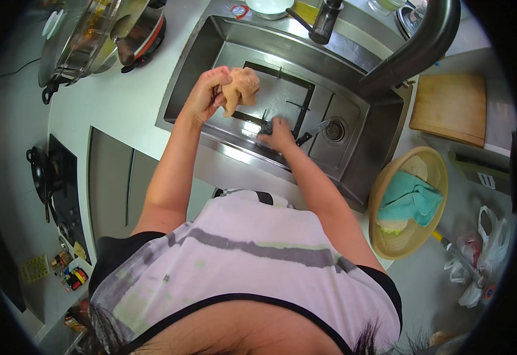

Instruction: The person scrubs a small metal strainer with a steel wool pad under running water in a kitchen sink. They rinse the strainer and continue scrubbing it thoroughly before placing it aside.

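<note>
My left hand (207,93) grips a bunched tan cloth (241,86) above the left part of the stainless steel sink (223,33). Lower down in the sink, my right hand (280,135) is closed around a dark, rough-textured scouring pad (265,128), at the near side of a black square pan support (310,100). That frame lies flat on the sink floor, its short prongs pointing inward. Just right of my right hand rests a kitchen knife (314,132) with a black handle, its blade tip by the drain (334,131). My right fingertips are slightly blurred.
A dark faucet (422,53) arches over the sink's right side. Right of the sink are a wooden cutting board (449,106) and a tan basket (376,213) holding a teal cloth (411,199). Pots and a ladle (123,40) stand at left, beyond a cooktop (65,186).
</note>
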A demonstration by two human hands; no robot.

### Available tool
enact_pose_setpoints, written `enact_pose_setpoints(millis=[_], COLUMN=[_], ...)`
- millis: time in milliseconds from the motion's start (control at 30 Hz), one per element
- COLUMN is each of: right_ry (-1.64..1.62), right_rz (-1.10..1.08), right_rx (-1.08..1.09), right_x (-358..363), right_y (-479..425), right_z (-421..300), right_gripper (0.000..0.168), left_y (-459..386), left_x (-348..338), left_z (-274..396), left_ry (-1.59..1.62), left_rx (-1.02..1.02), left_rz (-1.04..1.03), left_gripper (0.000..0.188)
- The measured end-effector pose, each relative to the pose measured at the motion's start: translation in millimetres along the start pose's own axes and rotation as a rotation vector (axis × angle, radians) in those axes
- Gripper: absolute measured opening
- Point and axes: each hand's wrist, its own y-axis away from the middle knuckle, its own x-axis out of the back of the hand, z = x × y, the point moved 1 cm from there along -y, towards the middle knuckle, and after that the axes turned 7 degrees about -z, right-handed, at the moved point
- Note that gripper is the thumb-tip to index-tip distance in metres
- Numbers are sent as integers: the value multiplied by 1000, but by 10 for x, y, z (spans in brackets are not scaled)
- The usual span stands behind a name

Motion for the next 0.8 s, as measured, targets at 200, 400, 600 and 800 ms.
enact_pose_setpoints(millis=[200, 400, 600, 800], right_ry=[-198, -985, -961, -522], right_rz=[96, 499, 706, 771], right_rx=[273, 57, 394, 568], right_x=[-8, 974, 2019, 2333], right_y=[-181, 105, 894, 1289], right_z=[274, 347, -403, -892], right_gripper=[18, 14, 19, 15], left_y=[-15, -210, -303, -226], left_x=[169, -168, -1088, -1392], left_z=[-302, -840, -555, -265], left_ry=[-539, 69, 71, -80], left_rx=[204, 206, -47, -355], left_rz=[-24, -116, -165, -79], left_gripper=[14, 13, 30, 16])
